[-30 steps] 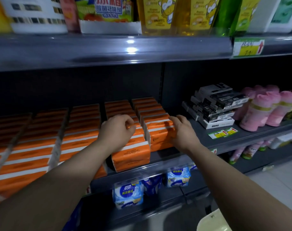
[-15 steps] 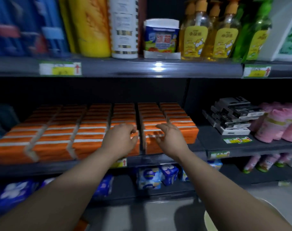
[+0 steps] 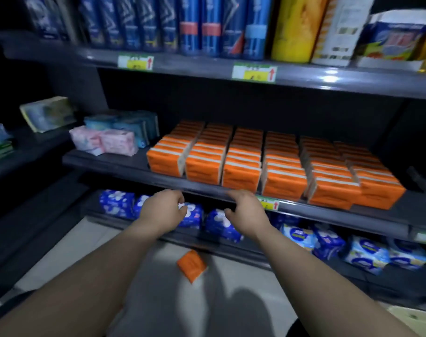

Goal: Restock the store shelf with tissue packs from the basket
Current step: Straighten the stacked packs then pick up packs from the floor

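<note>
- Hands have dropped off the orange rows: your left hand [image 3: 164, 209] and right hand [image 3: 246, 211] now hang below the shelf [image 3: 124, 164] edge, fingers loosely curled and grasping nothing.
- Tissue packs [image 3: 275, 164] stand in tidy rows on that shelf, from 12 to 2 o'clock of your hands.
- One fallen pack [image 3: 192, 264] lies on the floor [image 3: 158, 300] at 6 o'clock of them.
- That likely means the straightening is over; picking up the stray comes next. The basket is hardly in view.
</note>
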### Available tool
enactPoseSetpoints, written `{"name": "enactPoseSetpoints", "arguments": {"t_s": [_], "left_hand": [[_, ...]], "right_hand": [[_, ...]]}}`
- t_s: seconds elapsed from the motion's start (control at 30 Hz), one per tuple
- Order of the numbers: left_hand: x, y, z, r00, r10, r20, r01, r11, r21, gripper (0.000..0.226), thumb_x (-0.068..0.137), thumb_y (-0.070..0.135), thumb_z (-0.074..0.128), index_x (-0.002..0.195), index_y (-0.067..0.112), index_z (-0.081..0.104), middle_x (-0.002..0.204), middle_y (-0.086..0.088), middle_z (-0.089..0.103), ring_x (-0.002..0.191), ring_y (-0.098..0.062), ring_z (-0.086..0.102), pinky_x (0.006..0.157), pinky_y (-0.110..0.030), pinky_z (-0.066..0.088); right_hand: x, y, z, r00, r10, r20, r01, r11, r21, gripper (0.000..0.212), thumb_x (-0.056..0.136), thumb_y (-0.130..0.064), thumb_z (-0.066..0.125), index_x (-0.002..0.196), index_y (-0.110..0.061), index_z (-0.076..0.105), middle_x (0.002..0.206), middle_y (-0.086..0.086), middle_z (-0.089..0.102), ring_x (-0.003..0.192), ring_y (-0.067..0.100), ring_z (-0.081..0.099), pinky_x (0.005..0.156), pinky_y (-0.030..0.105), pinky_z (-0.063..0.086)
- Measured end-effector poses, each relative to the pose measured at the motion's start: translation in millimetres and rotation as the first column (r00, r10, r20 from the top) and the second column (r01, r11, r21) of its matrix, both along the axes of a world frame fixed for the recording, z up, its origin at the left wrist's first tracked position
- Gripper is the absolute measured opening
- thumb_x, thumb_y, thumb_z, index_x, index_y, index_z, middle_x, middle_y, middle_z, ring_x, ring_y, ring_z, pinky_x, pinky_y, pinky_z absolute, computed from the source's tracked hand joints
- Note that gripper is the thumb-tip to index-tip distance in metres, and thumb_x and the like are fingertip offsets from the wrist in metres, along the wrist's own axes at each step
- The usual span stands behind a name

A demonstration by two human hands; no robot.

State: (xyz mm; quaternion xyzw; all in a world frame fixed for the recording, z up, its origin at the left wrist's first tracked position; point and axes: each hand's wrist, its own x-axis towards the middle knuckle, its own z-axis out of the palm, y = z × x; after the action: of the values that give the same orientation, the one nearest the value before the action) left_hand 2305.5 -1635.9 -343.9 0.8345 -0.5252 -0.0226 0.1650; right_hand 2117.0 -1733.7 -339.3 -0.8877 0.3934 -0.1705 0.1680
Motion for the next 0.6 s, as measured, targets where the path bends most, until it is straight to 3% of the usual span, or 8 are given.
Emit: {"name": "enactPoseSetpoints", "arguments": {"t_s": [0.07, 0.17, 0.27, 0.47, 0.6], "left_hand": [[22, 17, -18, 0.999, 0.042, -0.024, -0.041, 0.997, 0.058, 0.015, 0.083, 0.035, 0.059, 0.092, 0.023, 0.064, 0.102, -0.001, 0.067, 0.099, -0.024, 0.062, 0.079, -0.030, 0.047], [52, 38, -49, 0.990, 0.117, -0.075, -0.105, 0.983, 0.148, 0.011, 0.084, 0.034, 0.058, 0.082, 0.023, 0.058, 0.100, -0.003, 0.067, 0.099, -0.025, 0.062, 0.079, -0.029, 0.046], [82, 59, -90, 0.980, 0.174, -0.094, -0.147, 0.959, 0.242, 0.017, 0.087, 0.037, 0.057, 0.097, 0.024, 0.062, 0.111, -0.002, 0.064, 0.106, -0.023, 0.059, 0.084, -0.031, 0.045], [138, 94, -181, 0.942, 0.291, -0.169, -0.196, 0.883, 0.427, 0.034, 0.088, 0.036, 0.058, 0.116, 0.017, 0.060, 0.125, -0.005, 0.057, 0.118, -0.022, 0.052, 0.094, -0.029, 0.043], [164, 120, -240, 0.887, 0.418, -0.197, -0.251, 0.794, 0.554, 0.042, 0.088, 0.034, 0.058, 0.124, 0.011, 0.054, 0.131, -0.009, 0.052, 0.121, -0.024, 0.050, 0.096, -0.028, 0.042]], "right_hand": [[17, 13, -16, 1.000, 0.000, -0.011, 0.001, 0.999, 0.045, 0.045, 0.084, -0.015, 0.057, 0.130, -0.014, 0.057, 0.129, 0.009, 0.059, 0.123, 0.027, 0.048, 0.103, 0.031, 0.036], [42, 27, -49, 1.000, -0.005, -0.002, 0.005, 0.994, 0.112, 0.034, 0.079, -0.010, 0.058, 0.112, -0.008, 0.066, 0.115, 0.013, 0.065, 0.113, 0.031, 0.054, 0.096, 0.038, 0.042], [67, 38, -87, 1.000, 0.020, -0.019, -0.016, 0.984, 0.180, 0.039, 0.077, -0.008, 0.058, 0.114, -0.012, 0.067, 0.116, 0.012, 0.066, 0.113, 0.030, 0.056, 0.096, 0.035, 0.044], [117, 46, -163, 0.985, 0.149, -0.082, -0.124, 0.959, 0.254, 0.047, 0.079, -0.007, 0.059, 0.125, -0.016, 0.062, 0.127, 0.004, 0.062, 0.121, 0.022, 0.053, 0.101, 0.022, 0.035], [141, 45, -210, 0.967, 0.225, -0.123, -0.180, 0.937, 0.298, 0.035, 0.080, -0.010, 0.059, 0.113, -0.019, 0.067, 0.113, 0.003, 0.067, 0.111, 0.023, 0.057, 0.090, 0.025, 0.040]]}}
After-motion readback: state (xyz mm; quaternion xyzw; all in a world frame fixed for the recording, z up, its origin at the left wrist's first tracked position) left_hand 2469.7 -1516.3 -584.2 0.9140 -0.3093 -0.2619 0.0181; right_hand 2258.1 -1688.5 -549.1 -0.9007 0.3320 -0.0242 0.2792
